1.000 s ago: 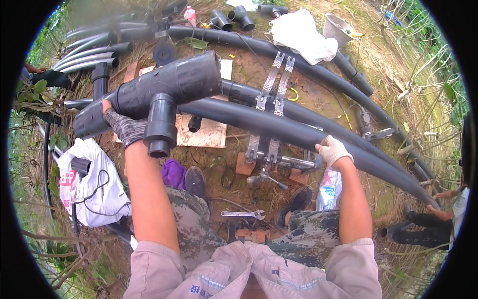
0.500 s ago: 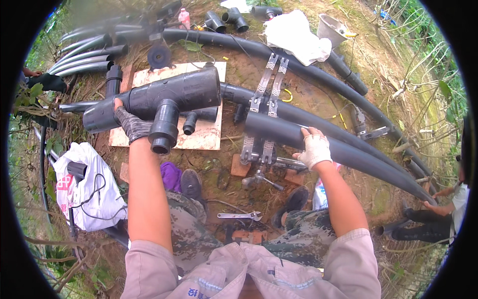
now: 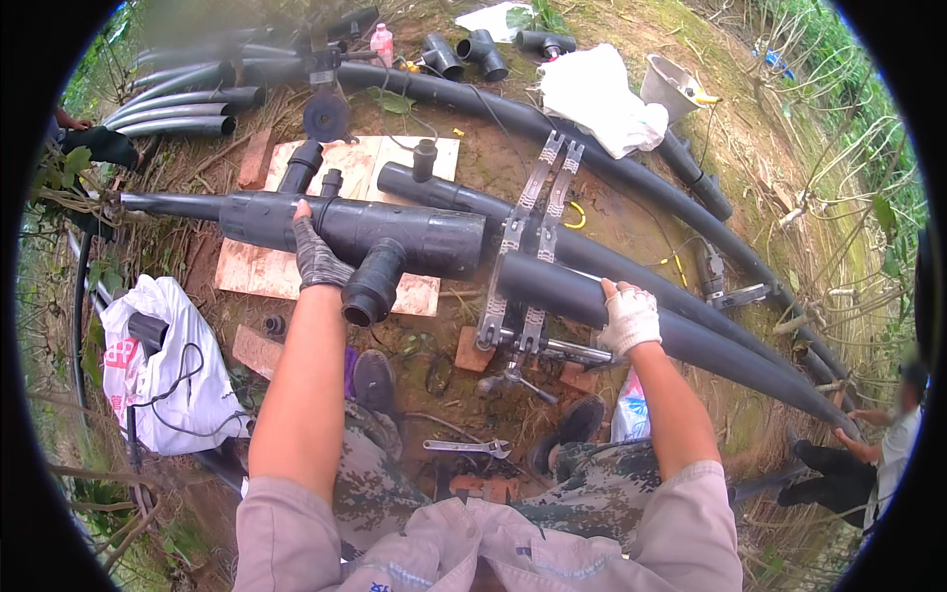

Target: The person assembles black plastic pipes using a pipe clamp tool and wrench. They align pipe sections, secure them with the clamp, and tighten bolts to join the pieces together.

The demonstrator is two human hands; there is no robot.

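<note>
My left hand (image 3: pixel 320 259), in a dark grey glove, is closed on a large black pipe tee (image 3: pixel 434 240) with its branch (image 3: pixel 377 281) turned toward me. My right hand (image 3: pixel 629 320), in a white fingerless-looking glove, grips a thick black pipe (image 3: pixel 552 286) from the near side, thumb on top. The tee's right end faces the pipe's end across a narrow gap. Beneath the pipe stands a metal pipe clamp (image 3: pixel 545 197) with two chain-like straps, its bar and handle (image 3: pixel 533 387) on my side.
A board (image 3: pixel 261 271) lies under the tee. Another black pipe (image 3: pixel 464 200) runs behind. An adjustable wrench (image 3: pixel 469 448) lies between my feet. A white sack (image 3: pixel 163 375) is at left, a bucket (image 3: pixel 674 87) far right. At right another person's hands (image 3: pixel 858 429) hold the pipe's far end.
My left hand has brought the tee right and slightly downward, levelling it so that its right end comes close to the pipe's end. My right hand stays on the pipe.
</note>
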